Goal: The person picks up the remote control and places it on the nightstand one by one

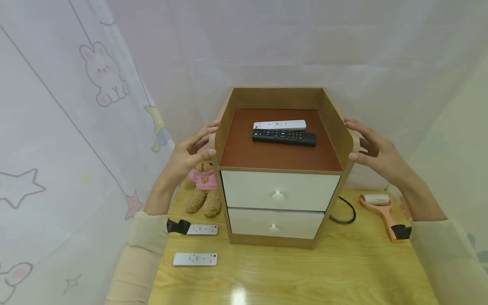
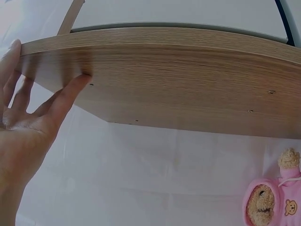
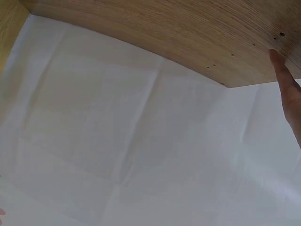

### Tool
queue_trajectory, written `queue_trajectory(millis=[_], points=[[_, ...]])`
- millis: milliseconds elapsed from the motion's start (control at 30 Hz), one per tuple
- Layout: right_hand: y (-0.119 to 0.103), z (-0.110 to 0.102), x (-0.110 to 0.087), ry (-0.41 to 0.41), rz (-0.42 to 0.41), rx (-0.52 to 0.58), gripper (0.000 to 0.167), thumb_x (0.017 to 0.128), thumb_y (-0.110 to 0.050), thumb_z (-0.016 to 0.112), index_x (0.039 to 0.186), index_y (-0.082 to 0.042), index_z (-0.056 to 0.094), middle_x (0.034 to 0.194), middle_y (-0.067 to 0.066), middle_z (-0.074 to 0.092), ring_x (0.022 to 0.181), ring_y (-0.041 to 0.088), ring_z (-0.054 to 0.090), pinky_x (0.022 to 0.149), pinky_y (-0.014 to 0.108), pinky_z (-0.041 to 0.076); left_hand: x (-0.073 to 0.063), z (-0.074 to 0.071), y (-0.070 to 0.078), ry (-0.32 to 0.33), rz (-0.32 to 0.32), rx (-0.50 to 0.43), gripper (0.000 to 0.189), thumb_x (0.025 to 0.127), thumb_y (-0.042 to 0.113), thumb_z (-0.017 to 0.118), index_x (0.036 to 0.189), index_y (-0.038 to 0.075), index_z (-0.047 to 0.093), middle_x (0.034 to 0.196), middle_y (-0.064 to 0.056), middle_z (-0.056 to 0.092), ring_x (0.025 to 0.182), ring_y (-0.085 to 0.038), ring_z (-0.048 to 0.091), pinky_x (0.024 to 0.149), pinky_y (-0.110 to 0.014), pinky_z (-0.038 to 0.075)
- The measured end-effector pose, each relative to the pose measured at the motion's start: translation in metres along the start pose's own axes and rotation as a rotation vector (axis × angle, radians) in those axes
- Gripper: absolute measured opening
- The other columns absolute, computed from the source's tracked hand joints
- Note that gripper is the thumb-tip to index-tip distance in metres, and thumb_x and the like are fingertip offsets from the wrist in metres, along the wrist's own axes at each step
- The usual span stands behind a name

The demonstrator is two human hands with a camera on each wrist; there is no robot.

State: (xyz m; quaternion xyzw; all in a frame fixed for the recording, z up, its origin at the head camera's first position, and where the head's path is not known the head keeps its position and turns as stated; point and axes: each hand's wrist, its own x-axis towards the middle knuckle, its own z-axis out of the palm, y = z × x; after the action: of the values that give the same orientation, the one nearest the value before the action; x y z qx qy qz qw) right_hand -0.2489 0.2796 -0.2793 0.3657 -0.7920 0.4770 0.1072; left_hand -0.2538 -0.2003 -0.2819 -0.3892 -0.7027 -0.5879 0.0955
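Note:
A small wooden cabinet [image 1: 287, 240] with two white drawers, an upper drawer [image 1: 280, 190] and a lower drawer [image 1: 276, 223], stands on the table between my hands. My left hand [image 1: 190, 150] touches its left side panel [image 2: 188, 84] with spread fingers, thumb by the front edge. On the opposite side, my right hand [image 1: 381, 152] has its fingertips at the right side panel [image 3: 155, 33]; much of this hand lies outside the right wrist view. A white remote [image 1: 280, 125] and a black remote [image 1: 284, 137] lie side by side on the cabinet's brown top.
Left of the cabinet sits a teddy bear [image 1: 206, 186] in a pink top. Two white remotes, a rear one [image 1: 202, 229] and a front one [image 1: 195, 259], lie on the table [image 1: 267, 275]. An orange-handled lint roller [image 1: 385, 214] and black coiled cord [image 1: 343, 220] lie right. Printed curtains [image 1: 103, 140] surround everything.

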Motion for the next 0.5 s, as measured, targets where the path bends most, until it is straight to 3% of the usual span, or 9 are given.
queue_trajectory(millis=[133, 300, 400, 500], points=[[0.012, -0.003, 0.001, -0.032, -0.002, 0.144, 0.079, 0.083, 0.021, 0.059, 0.151, -0.005, 0.029, 0.160, 0.008, 0.018, 0.140, 0.016, 0.031, 0.098, 0.015, 0.043, -0.003, 0.000, -0.001, 0.016, -0.016, -0.007, 0.054, 0.091, -0.012, 0.055, 0.143, -0.001, 0.042, 0.155, -0.006, 0.033, 0.143, -0.022, 0.028, 0.118, -0.038, 0.023], [0.013, -0.004, 0.003, -0.063, -0.006, 0.223, 0.083, 0.080, 0.024, 0.060, 0.151, -0.004, 0.027, 0.161, 0.007, 0.015, 0.134, 0.018, 0.037, 0.084, 0.017, 0.052, -0.012, 0.001, -0.009, 0.080, -0.040, -0.048, 0.055, 0.097, -0.005, 0.049, 0.148, 0.011, 0.038, 0.157, 0.000, 0.029, 0.140, -0.027, 0.033, 0.106, -0.035, 0.043], [0.012, -0.005, 0.002, -0.071, -0.004, 0.241, 0.084, 0.080, 0.025, 0.059, 0.152, -0.004, 0.026, 0.161, 0.006, 0.013, 0.134, 0.018, 0.038, 0.082, 0.018, 0.053, -0.025, 0.000, -0.017, 0.158, -0.054, -0.044, 0.049, 0.101, 0.002, 0.044, 0.149, 0.013, 0.038, 0.156, -0.003, 0.031, 0.138, -0.031, 0.037, 0.098, -0.037, 0.050], [0.011, -0.006, 0.000, -0.071, -0.004, 0.245, 0.084, 0.080, 0.025, 0.059, 0.151, -0.004, 0.026, 0.161, 0.006, 0.013, 0.134, 0.017, 0.037, 0.083, 0.018, 0.054, -0.049, -0.001, -0.026, 0.238, -0.137, 0.043, 0.044, 0.102, 0.007, 0.044, 0.147, 0.009, 0.041, 0.151, -0.009, 0.039, 0.133, -0.027, 0.044, 0.096, -0.035, 0.051]])
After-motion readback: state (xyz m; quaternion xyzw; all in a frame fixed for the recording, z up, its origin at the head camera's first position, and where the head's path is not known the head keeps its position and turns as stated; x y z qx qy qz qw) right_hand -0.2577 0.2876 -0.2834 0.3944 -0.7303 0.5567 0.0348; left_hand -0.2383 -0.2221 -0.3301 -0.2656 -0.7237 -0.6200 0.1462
